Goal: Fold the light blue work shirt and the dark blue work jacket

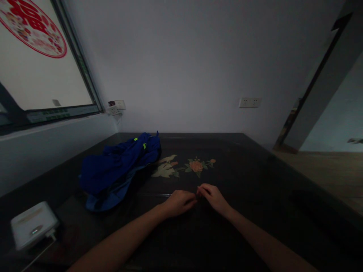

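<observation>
My left hand (180, 202) and my right hand (212, 197) rest close together on a dark table (255, 181), fingertips nearly touching. Both have their fingers curled in as if pinching something between them, which I cannot make out in the dim light. A crumpled blue garment (119, 166) with small yellow-green marks lies on the table to the left of my hands, well apart from them. A painted flower pattern (184, 166) on the tabletop sits just beyond my hands.
A white box-shaped device (32, 223) with a cable lies at the table's near left corner. A window with a red round decoration (34, 26) is at left. Wall sockets (249, 102) sit on the far wall. A doorway (334, 113) opens at right.
</observation>
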A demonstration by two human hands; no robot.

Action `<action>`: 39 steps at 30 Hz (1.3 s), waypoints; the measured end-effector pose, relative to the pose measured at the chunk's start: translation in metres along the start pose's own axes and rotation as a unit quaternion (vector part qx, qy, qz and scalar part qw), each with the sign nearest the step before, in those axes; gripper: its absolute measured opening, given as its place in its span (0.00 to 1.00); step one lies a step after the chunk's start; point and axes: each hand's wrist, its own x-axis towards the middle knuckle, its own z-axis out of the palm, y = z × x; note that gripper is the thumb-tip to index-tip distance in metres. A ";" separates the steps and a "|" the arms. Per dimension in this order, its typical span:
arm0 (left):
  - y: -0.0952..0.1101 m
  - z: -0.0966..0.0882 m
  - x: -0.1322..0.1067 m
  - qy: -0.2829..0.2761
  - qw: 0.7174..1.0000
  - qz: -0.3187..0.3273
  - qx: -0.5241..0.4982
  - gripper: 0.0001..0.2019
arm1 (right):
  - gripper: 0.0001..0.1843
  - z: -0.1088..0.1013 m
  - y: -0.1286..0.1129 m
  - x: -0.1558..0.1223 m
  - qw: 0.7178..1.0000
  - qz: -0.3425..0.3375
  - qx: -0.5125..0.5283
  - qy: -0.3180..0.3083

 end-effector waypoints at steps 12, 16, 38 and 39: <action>0.001 -0.001 -0.001 0.009 1.000 0.002 -0.019 0.09 | 0.30 0.001 0.001 -0.001 1.000 -0.013 0.007 0.006; 0.002 -0.002 -0.001 0.006 1.000 0.005 -0.022 0.08 | 0.29 0.001 0.001 -0.001 1.000 -0.013 0.009 0.005; 0.003 -0.004 -0.001 -0.005 1.000 -0.001 -0.015 0.09 | 0.23 0.002 0.001 -0.002 0.999 -0.031 -0.028 -0.008; 0.003 -0.004 -0.001 -0.005 1.000 0.000 -0.014 0.09 | 0.22 0.002 0.001 -0.002 0.999 -0.031 -0.030 -0.008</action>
